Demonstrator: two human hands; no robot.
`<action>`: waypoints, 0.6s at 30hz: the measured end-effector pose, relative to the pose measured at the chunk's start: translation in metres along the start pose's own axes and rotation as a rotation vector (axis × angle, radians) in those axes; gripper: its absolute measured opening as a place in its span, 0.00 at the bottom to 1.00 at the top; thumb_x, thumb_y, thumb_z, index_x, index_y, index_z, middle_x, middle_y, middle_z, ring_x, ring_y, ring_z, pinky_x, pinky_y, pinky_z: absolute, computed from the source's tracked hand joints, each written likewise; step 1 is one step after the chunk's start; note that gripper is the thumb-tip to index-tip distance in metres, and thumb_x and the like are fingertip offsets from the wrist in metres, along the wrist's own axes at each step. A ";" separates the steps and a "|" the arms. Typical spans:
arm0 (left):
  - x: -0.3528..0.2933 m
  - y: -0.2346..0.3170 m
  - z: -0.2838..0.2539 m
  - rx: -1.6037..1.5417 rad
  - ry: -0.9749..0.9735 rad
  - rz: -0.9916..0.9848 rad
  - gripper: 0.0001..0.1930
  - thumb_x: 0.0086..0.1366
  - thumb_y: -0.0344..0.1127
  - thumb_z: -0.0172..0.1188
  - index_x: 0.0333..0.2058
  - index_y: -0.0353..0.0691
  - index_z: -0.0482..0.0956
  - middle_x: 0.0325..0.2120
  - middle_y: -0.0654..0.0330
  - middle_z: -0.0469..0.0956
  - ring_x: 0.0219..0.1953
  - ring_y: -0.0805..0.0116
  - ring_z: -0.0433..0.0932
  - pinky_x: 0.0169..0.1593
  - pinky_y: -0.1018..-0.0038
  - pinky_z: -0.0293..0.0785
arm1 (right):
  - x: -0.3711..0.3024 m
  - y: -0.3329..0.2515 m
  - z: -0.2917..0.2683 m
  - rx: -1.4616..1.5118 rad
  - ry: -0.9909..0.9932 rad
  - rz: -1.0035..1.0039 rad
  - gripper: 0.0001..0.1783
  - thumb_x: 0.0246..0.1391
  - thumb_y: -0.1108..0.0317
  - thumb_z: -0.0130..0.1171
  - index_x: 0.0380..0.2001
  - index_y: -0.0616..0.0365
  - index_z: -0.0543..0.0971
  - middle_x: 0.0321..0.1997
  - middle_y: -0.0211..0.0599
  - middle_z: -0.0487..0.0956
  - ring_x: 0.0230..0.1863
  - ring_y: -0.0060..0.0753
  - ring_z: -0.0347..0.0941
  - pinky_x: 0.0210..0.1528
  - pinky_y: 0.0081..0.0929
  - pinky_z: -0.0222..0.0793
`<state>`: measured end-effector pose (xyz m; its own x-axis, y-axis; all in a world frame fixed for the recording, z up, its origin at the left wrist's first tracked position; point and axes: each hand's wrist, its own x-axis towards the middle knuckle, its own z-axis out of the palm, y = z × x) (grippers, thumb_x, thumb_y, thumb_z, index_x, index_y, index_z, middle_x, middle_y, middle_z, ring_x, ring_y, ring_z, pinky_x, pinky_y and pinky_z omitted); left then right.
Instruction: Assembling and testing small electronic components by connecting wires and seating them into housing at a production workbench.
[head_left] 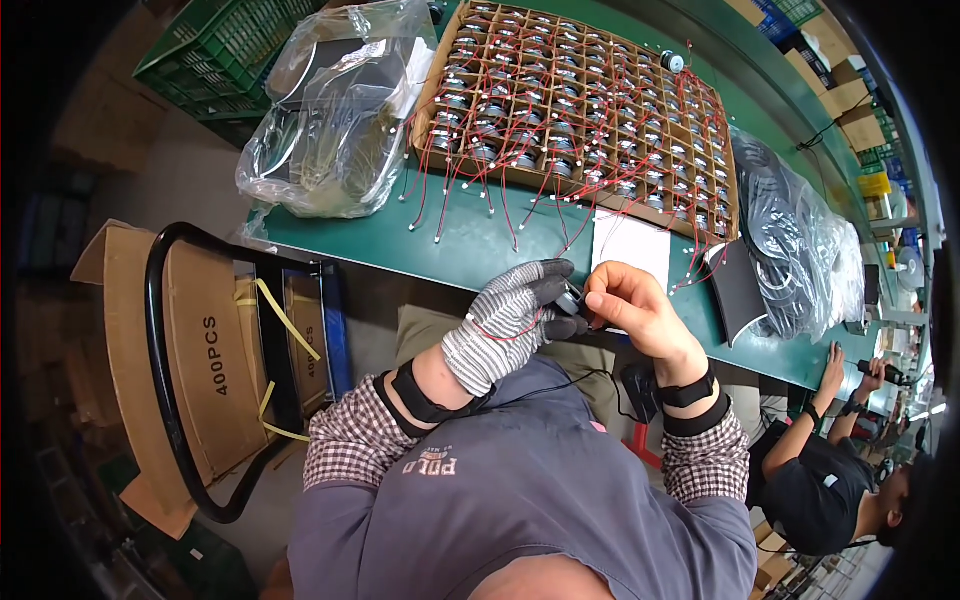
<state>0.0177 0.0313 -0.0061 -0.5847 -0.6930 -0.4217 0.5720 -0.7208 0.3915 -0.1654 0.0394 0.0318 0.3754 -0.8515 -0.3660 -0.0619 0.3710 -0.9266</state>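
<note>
My left hand (pixel 500 325), in a grey-striped glove with dark fingertips, grips a small round speaker (pixel 571 301) in front of my body at the table's near edge. A thin red wire lies across the back of that glove. My bare right hand (pixel 640 308) is closed in a pinch right beside the speaker; what sits between its fingertips is too small to make out. Beyond both hands stands a divided cardboard box (pixel 572 186) filled with rows of similar speakers, their red wires and white connectors trailing over its front wall.
A white sheet (pixel 630 243) lies on the green table (pixel 385 250) by the box. Clear plastic bags (pixel 330 140) flank it, with black foam sheets (pixel 737 290) at right. A cart (pixel 165 380) holding cardboard stands left. Another person (pixel 815 490) works at far right.
</note>
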 end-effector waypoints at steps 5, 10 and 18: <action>0.000 0.000 -0.004 -0.010 -0.019 0.013 0.12 0.60 0.30 0.51 0.43 0.34 0.70 0.32 0.55 0.75 0.31 0.65 0.76 0.33 0.71 0.77 | 0.003 0.000 0.002 -0.001 0.000 0.002 0.08 0.52 0.66 0.54 0.25 0.57 0.69 0.23 0.23 0.69 0.25 0.15 0.64 0.28 0.14 0.62; 0.000 -0.002 -0.004 0.062 -0.009 0.049 0.12 0.60 0.31 0.51 0.43 0.34 0.70 0.32 0.56 0.74 0.31 0.66 0.76 0.34 0.73 0.76 | 0.004 -0.001 0.006 -0.024 0.025 0.013 0.07 0.51 0.69 0.55 0.24 0.58 0.69 0.21 0.21 0.67 0.23 0.13 0.62 0.26 0.12 0.60; -0.003 -0.003 -0.002 0.073 -0.026 0.041 0.16 0.58 0.29 0.54 0.46 0.34 0.68 0.32 0.57 0.73 0.30 0.71 0.75 0.33 0.78 0.75 | 0.004 0.001 0.006 -0.166 0.054 0.031 0.07 0.51 0.70 0.54 0.23 0.58 0.70 0.20 0.21 0.67 0.23 0.12 0.61 0.25 0.12 0.58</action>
<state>0.0190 0.0354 -0.0079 -0.5771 -0.7215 -0.3826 0.5527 -0.6900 0.4674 -0.1583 0.0391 0.0299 0.3210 -0.8609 -0.3947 -0.2267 0.3348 -0.9146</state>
